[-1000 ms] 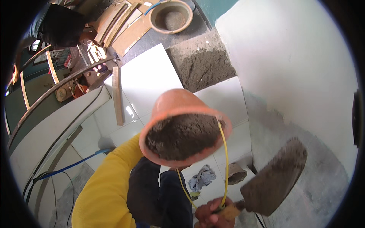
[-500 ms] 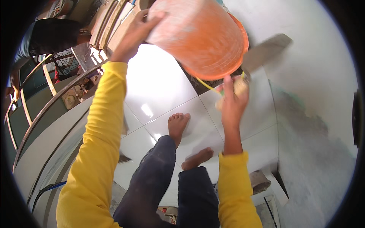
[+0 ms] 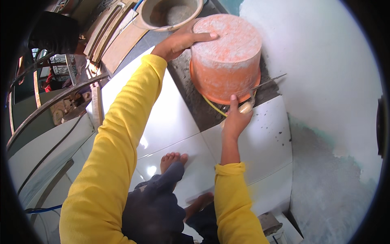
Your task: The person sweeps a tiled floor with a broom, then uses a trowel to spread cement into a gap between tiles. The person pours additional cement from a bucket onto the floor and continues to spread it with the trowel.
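Note:
An orange bucket, crusted with pale residue, is turned bottom up over a strip of wet grey mortar. My left hand grips its base from the left, thumb across the bottom. In my right hand is a trowel, its pale handle under my fingers and its blade seen nearly edge-on. This hand is close to the bucket's rim; whether it also grips the rim, I cannot tell. The yellow bail handle hangs below the rim. Mortar inside the bucket is hidden.
Glossy white floor tiles border the mortar, with dark specks near the right wall. A round tub holding grey material stands beyond the bucket. Wooden boards lie to its left. A curved railing and a person's dark clothing are further left.
The bucket has tipped further, from its side to bottom up, and moved away from me over the mortar. Both hands went with it. The trowel blade has turned from flat-on to edge-on.

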### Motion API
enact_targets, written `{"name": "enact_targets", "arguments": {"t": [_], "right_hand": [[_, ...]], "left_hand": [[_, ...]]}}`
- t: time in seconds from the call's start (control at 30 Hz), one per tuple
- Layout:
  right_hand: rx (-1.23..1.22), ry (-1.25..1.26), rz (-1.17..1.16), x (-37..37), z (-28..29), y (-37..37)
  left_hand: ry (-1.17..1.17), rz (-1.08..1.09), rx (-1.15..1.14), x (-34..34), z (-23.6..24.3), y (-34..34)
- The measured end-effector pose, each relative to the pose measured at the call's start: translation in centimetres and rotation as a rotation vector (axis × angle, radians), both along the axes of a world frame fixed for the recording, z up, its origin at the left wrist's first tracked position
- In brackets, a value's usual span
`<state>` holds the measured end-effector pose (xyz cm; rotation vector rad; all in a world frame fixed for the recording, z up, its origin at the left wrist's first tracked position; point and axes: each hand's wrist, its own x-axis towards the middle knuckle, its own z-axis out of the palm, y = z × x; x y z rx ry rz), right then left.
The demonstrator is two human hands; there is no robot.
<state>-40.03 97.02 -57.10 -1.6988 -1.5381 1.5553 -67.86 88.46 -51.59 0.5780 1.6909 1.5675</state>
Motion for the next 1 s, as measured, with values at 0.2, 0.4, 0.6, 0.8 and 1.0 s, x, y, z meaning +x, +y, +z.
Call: {"name": "enact_targets", "arguments": {"t": [0.2,0.4,0.6,0.8,1.0], "right_hand": [[0.027,0.071,0.044,-0.4,1.2,-0.8],[0.04,0.231,0.095,0.0,3.5,0.1],[0.025,0.281,0.156,1.5,4.5,1.0],[0.053,0.299,0.172,2.1,6.0,1.6],[0.192,0.39,0.223,4.4,11.2,1.3]], "left_hand": [[-0.128,0.164,0.153,1.6,1.0,0.1],[-0.101,0.247,0.191,2.7,4.5,-1.9],[-0.053,0.27,0.213,5.2,6.8,-3.3],[0.008,0.277,0.286,6.7,9.2,-5.1],[0.106,0.244,0.381,8.4,11.1,-7.2]]}}
